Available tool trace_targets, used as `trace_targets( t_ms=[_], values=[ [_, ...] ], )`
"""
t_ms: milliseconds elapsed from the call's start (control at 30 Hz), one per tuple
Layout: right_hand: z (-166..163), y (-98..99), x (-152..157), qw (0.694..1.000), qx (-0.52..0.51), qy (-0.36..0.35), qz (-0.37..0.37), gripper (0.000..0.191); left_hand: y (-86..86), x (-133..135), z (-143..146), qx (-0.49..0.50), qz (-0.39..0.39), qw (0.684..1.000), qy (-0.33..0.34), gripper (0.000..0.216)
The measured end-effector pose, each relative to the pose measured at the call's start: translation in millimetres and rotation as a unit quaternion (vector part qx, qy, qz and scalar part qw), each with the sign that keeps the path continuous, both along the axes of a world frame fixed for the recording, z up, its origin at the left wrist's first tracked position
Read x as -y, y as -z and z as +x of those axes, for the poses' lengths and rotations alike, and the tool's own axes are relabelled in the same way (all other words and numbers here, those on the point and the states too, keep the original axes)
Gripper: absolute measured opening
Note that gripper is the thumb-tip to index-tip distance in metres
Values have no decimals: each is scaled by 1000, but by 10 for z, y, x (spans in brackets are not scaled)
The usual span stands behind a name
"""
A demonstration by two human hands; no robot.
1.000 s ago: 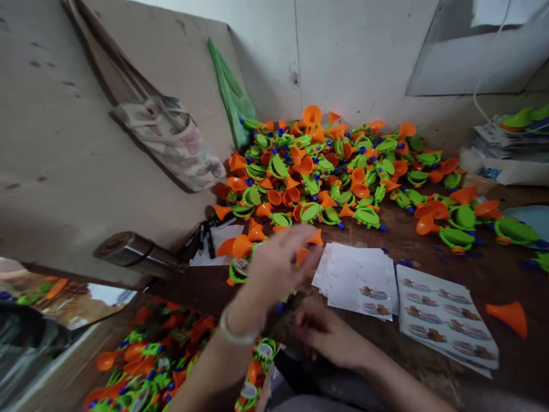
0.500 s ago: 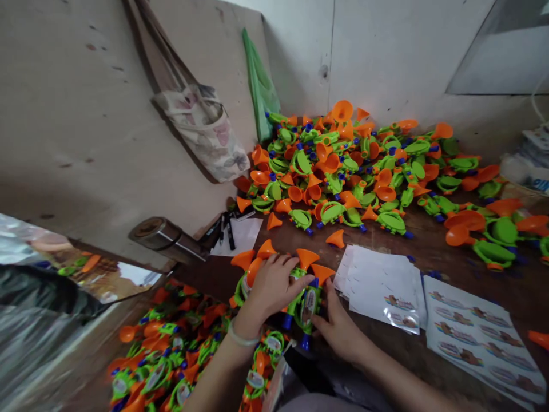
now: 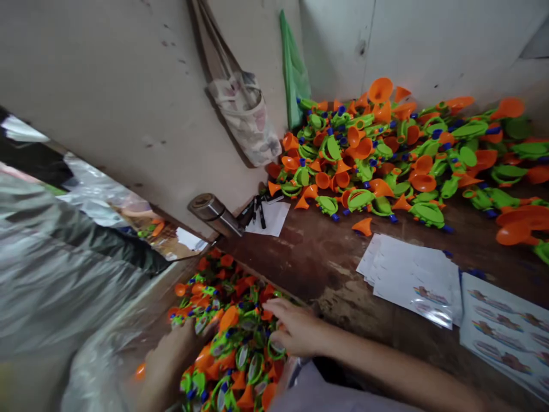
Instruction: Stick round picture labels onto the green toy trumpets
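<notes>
Worn brown wooden tabletop (image 3: 309, 246) is now lying behind the left hand (image 3: 170, 350) and right hand (image 3: 298, 327), which are reaching among heaped orange-and-green plastic horns (image 3: 229, 318); neither grip is showing clearly enough to tell.

Dim Indoors, Light Seemingly From the Right

Low, greyish light; source out of frame. Back wall (image 3: 429, 40) palest; its corner by the green bag (image 3: 295, 86) sinks into shade. Cloth bag (image 3: 246, 114) throws a dark shadow on the board (image 3: 128, 97), along the bag's left side. Glare: bright white patch on the sticker sheets (image 3: 407, 274), near edge; thin sheen on the flask (image 3: 217, 216). Bench (image 3: 309, 252) dark, faintly glossy. Orange-and-green toys (image 3: 360, 199) keep strong colour; those in the low heap murky. Left hand (image 3: 171, 349) smeared, outline lost; right hand (image 3: 300, 329) slightly soft. Grey sheeting (image 3: 72, 252), far left, blurred and stretched by the wide lens.
</notes>
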State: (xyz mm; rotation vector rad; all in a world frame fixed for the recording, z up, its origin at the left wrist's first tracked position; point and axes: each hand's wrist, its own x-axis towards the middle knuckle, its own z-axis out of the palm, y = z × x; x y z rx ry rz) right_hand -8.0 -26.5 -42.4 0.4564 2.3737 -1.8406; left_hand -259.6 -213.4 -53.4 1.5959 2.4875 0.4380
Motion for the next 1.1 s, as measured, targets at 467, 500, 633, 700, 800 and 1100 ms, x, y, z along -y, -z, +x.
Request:
trace_targets(
  t_ms=[467, 500, 633, 700, 800, 1100],
  values=[
    [2726, 350, -529, 733, 100, 466, 486, 43, 10, -2029, 2348, 100, 106, 916, 373, 27],
    [2811, 346, -534, 722, 121, 485, 479, 46, 27, -2138, 2481, 74, 102, 905, 406, 38],
    [2900, 305, -573, 723, 171, 509, 434, 54, 154, -2464, 2838, 23, 41, 885, 463, 68],
    [2848, 287, -608, 731, 176, 508, 420, 54, 200, -2555, 2921, 20, 22, 886, 463, 70],
    [2751, 284, -667, 739, 166, 519, 397, 52, 206, -2614, 2943, 18, 5, 889, 457, 66],
    [2611, 438, -890, 738, 24, 632, 234, 51, 199, -2542, 2911, 17, -17, 889, 458, 60]
  ],
)
